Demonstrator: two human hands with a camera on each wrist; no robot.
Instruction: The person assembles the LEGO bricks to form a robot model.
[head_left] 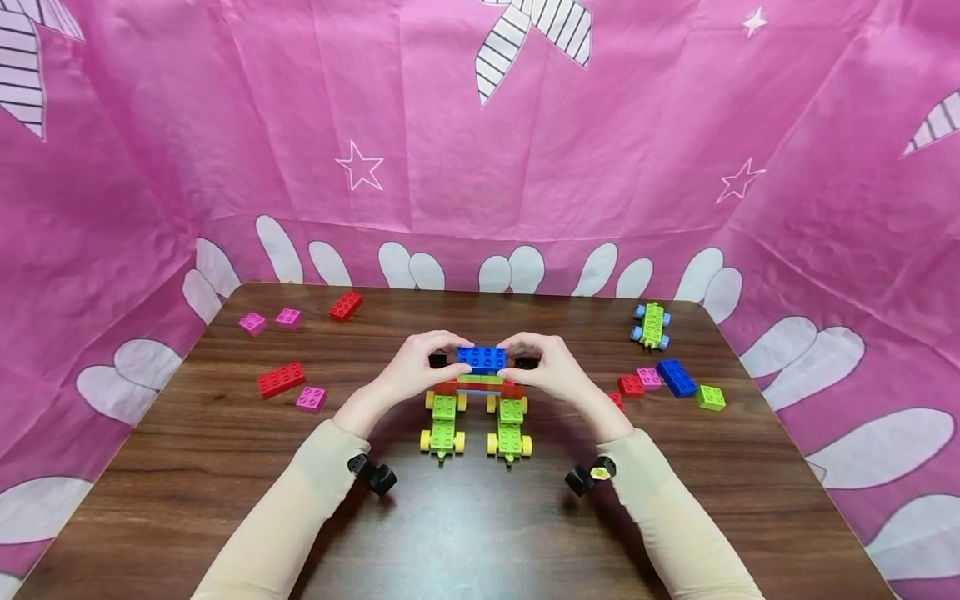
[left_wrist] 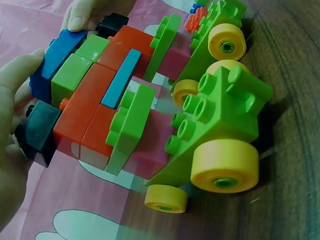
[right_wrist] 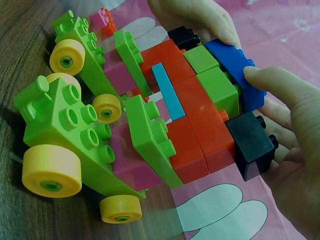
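Note:
My left hand and right hand pinch opposite ends of a blue brick between thumbs and fingers. It sits over two lime green bricks at the top of a built figure, and a stud shows in a narrow gap beneath it. Below come red bricks, a thin light blue piece, lime plates and pink bricks. A black brick sticks up on each side, close to the hands. Two lime wheeled bases with yellow wheels carry the figure on the table.
On the table's left lie red bricks and several pink bricks. To the right are red bricks, a pink brick, a blue brick, a lime brick and a lime wheeled base. Pink cloth hangs behind.

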